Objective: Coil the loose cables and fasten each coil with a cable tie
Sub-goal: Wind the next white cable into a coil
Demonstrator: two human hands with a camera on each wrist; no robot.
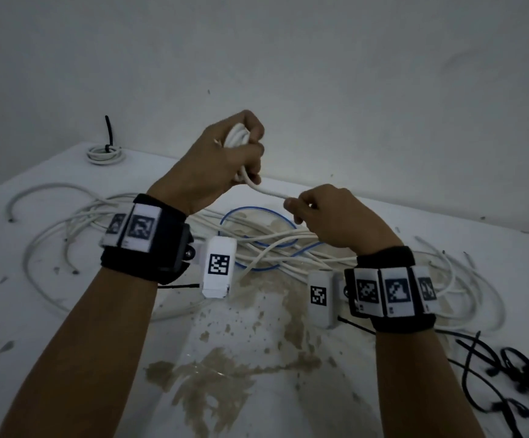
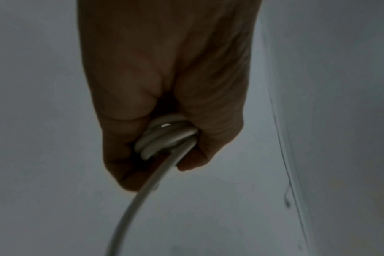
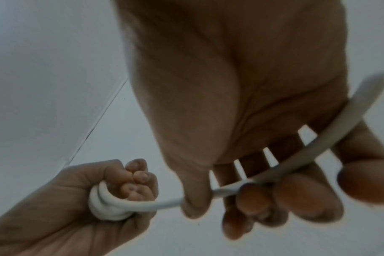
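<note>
White round plastic cable (image 1: 266, 191) runs between the two hands above the white stained surface (image 1: 288, 390). The left hand (image 1: 225, 153) is raised, and its grip is curled tight around a small coil of the white cable (image 1: 237, 135); in the left wrist view the turns of the coil (image 2: 164, 135) show between the thumb and the fingers. The right hand (image 1: 335, 216) is lower and near the left one, and its grip pinches the free length of the same cable between thumb and fingers (image 3: 252, 199). Below the hands, loose white cables (image 1: 98, 222) and a thin blue cable (image 1: 256, 213) lie tangled on the surface. At the far left corner lies a finished white coil with a black cable tie (image 1: 109, 134). Black cable ties (image 1: 509, 374) lie at the right.
</note>
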